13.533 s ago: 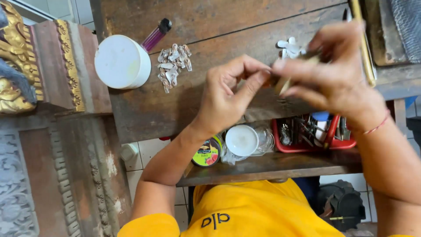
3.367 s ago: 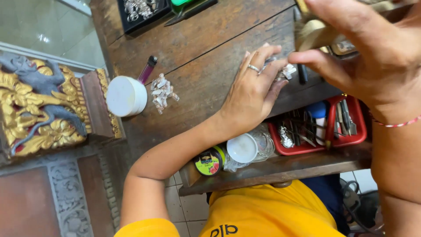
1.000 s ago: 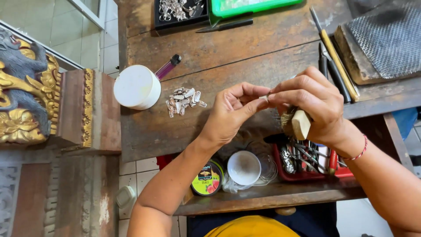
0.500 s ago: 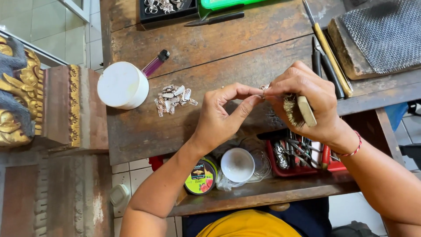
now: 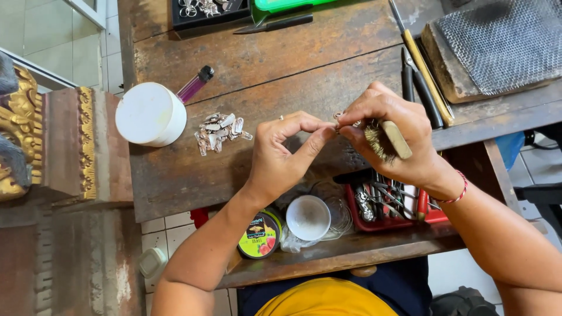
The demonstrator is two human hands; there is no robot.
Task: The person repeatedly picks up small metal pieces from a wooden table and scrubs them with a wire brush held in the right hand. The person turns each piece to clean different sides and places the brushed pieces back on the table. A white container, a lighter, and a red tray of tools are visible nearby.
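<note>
A worn wooden worktop (image 5: 246, 70) filled most of the view, its far edge cut off at the top. At the upper right lay a grey wire-mesh pad (image 5: 497, 41) on a block, partly out of frame, with long-handled tools (image 5: 421, 76) just beside it. A round white container (image 5: 150, 113) stood at the left, a purple lighter (image 5: 195, 84) touching its far side, and a little heap of small silver pieces (image 5: 219, 129) lay near it. On the lower shelf sat a red tray of tools (image 5: 392, 202), half hidden behind the right wrist. The right hand (image 5: 392, 137) carried a small wire brush (image 5: 386, 139) tucked in its palm, bristles mostly covered by the fingers. The left hand (image 5: 287, 155) met it thumb to forefinger. Both grips were pinched tight on a tiny silver piece (image 5: 341, 119) held between the fingertips above the worktop, too small and too covered to make out its shape.
</note>
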